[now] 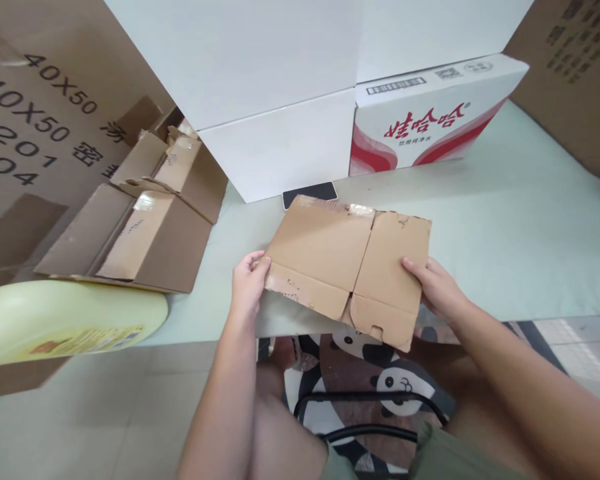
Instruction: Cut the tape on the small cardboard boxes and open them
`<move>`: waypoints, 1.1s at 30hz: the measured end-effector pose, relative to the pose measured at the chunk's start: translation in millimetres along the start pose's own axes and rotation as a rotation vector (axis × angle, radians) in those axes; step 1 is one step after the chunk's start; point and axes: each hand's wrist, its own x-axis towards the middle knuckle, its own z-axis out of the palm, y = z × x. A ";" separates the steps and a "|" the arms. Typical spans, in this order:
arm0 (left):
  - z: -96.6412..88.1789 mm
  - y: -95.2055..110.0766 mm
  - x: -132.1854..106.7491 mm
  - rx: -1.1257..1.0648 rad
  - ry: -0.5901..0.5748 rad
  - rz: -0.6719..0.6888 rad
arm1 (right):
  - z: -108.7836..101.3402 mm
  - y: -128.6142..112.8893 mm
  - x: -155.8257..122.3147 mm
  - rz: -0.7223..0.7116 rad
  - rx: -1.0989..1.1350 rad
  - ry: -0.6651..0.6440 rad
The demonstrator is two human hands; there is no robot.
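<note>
Nearest: wearer's lap in green shorts (450,457), black metal tubing (365,396) between the legs, panda-print mat (403,381) below. Both hands up front over the near edge of the desk (500,267), which has a pale green cover.

Left hand (249,281): grip clamped on the left edge of a flattened cardboard box (325,247), thumb on top. Right hand (437,283): grip clamped on its right edge, thumb on the face. Box is creased into panels, tape on near-left and far edges, notched flap; held tilted, near-right corner past the desk edge. Can't tell if its far edge touches the desk.

Left, near desk edge: pale yellow bottle (80,310). Beyond it, two brown cartons (173,243) side by side, flaps up. Dark slab with light rim (310,192) just past the flattened box, partly hidden by it.

Far: plain white boxes (280,147), red-and-white Wahaha water carton (425,137) to their right. Large printed brown cartons at far left (10,167) and far right (575,87).
</note>
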 end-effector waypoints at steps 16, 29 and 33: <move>9.0 5.4 -1.0 0.022 0.000 0.093 | -1.4 -19.6 -15.7 0.078 0.102 -0.056; 16.2 13.6 -19.0 -0.079 -0.206 0.002 | -136.3 -59.2 -127.6 -0.433 -0.502 0.894; 21.3 12.8 -18.0 -0.082 -0.215 0.001 | -167.9 -112.1 -89.7 -0.648 -0.822 0.949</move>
